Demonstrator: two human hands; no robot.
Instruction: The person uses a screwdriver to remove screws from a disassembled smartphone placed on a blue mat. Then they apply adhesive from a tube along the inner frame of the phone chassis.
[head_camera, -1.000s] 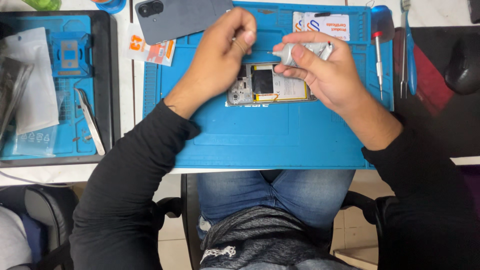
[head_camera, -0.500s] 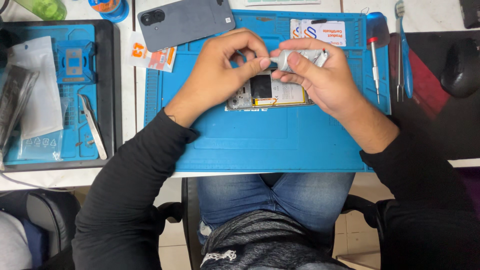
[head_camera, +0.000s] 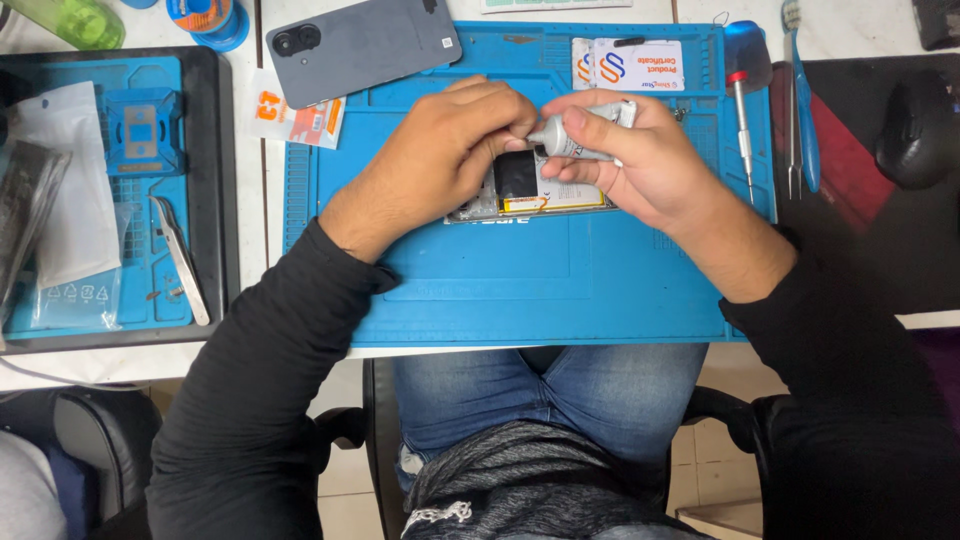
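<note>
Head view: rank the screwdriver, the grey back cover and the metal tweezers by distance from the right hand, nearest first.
1. Screwdriver: on the mat's right edge, just right of the right hand, which holds a small grey tube.
2. Grey back cover: up and to the left, past the left hand.
3. Metal tweezers: far left, on the side tray.

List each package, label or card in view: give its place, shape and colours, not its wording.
Card: top of blue mat, rectangular, white with orange-blue logo.
Packet: left of mat below grey phone cover, flat, white and orange.
Clear bags: left tray, see-through.
Tube: in right hand, grey.
</note>
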